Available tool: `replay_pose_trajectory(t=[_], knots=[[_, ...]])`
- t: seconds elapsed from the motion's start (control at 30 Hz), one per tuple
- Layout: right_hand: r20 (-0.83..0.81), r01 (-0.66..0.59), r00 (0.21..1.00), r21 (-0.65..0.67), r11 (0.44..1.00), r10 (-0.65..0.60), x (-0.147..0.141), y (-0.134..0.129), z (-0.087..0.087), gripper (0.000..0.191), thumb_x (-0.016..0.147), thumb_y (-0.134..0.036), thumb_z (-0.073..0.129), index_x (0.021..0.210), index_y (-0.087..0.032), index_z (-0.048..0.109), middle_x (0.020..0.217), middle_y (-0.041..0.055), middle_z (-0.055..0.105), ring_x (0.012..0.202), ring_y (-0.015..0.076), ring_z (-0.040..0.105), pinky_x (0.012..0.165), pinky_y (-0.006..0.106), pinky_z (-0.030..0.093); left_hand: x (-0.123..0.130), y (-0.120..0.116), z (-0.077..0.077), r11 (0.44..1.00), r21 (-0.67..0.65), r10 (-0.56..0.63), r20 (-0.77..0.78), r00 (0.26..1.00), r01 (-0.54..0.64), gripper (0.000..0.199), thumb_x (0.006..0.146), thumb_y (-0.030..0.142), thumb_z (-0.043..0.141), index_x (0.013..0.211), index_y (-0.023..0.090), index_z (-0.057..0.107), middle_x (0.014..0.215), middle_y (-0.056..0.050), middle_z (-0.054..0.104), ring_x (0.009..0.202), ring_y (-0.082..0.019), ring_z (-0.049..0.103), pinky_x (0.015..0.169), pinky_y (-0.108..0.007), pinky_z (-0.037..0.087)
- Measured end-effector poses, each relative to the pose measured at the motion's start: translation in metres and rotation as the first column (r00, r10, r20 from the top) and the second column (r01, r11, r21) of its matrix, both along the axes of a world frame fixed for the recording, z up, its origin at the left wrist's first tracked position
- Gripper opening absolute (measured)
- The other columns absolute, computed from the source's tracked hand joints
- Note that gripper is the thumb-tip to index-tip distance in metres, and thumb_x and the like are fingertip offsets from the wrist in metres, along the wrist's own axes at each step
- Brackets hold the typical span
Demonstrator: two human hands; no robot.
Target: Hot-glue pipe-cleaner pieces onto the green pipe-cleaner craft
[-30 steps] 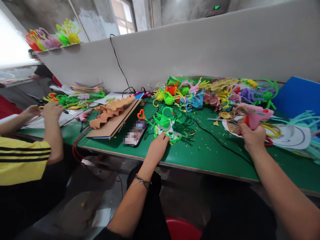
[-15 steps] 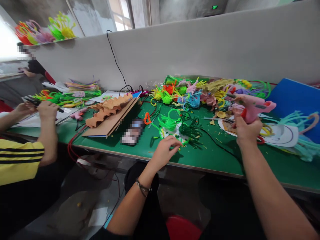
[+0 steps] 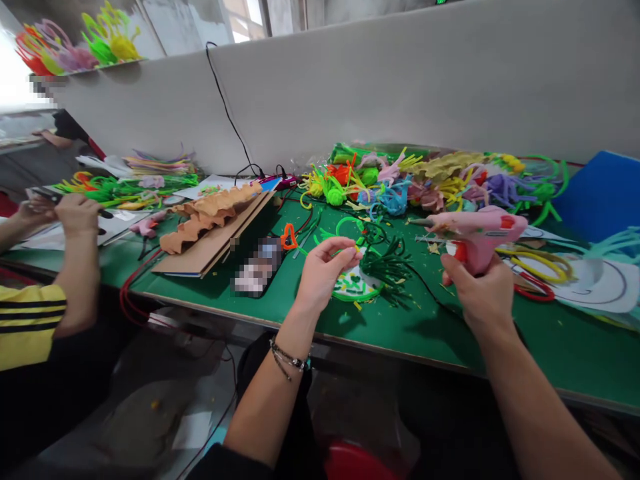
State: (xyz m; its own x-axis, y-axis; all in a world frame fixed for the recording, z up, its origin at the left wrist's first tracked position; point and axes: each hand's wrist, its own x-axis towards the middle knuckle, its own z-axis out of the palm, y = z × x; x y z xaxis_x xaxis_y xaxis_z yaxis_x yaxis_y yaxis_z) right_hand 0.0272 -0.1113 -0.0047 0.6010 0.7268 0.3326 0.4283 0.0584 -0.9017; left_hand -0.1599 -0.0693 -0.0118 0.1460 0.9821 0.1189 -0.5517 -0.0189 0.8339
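My right hand (image 3: 485,293) is wrapped round the handle of a pink hot glue gun (image 3: 483,230), raised over the table with its nozzle pointing left. My left hand (image 3: 323,270) is closed in a pinch, thumb against fingertips. A tiny yellowish bit shows at those fingertips, too small to name. Beneath and just beyond this hand lies a white craft piece (image 3: 357,285) with a green edge, scattered with short green bits. Dark green pipe-cleaner strands (image 3: 385,263) spread from its right side, and a light green loop stands behind it.
Bundled pipe cleaners (image 3: 390,187) line the back. Left of my left hand are a phone (image 3: 257,267), an orange pipe-cleaner shape (image 3: 289,237) and stacked cardboard (image 3: 215,243). Red-handled scissors (image 3: 535,287) lie at right. A co-worker's hands (image 3: 77,213) work at far left.
My left hand has risen off the craft piece, its fingertips now pinched together. The glue gun has come left and nearer to it, turning side-on. The view has shifted slightly.
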Motion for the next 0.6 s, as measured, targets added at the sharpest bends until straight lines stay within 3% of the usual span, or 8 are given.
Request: replay_pose_trajectory(t=[0.3, 0.6], knots=[[0.16, -0.04, 0.986, -0.11, 0.993, 0.057, -0.009, -0.004, -0.002, 0.028, 0.047, -0.045, 0.059, 0.053, -0.022, 0.044, 0.04, -0.0038, 0.045, 0.037, 0.0111, 0.039, 0.036, 0.025, 0.032, -0.003, -0.002, -0.014, 0.998, 0.064, -0.024, -0.042, 0.999, 0.026, 0.019, 0.06, 0.022, 0.07, 0.075, 0.017, 0.061, 0.062, 0.005, 0.059, 0.059, -0.007, 0.059, 0.06, -0.02, 0.05], [0.283, -0.01, 0.959, -0.081, 0.997, 0.032, -0.014, -0.006, -0.002, 0.026, 0.045, -0.041, 0.056, 0.053, -0.024, 0.038, 0.038, -0.0069, 0.035, 0.035, 0.0086, 0.03, 0.034, 0.024, 0.026, -0.003, -0.017, -0.007, 0.963, 0.263, 0.115, -0.199, 0.973, -0.061, 0.01, 0.067, 0.016, 0.063, 0.075, 0.018, 0.058, 0.067, 0.004, 0.056, 0.058, -0.005, 0.053, 0.055, -0.017, 0.045]])
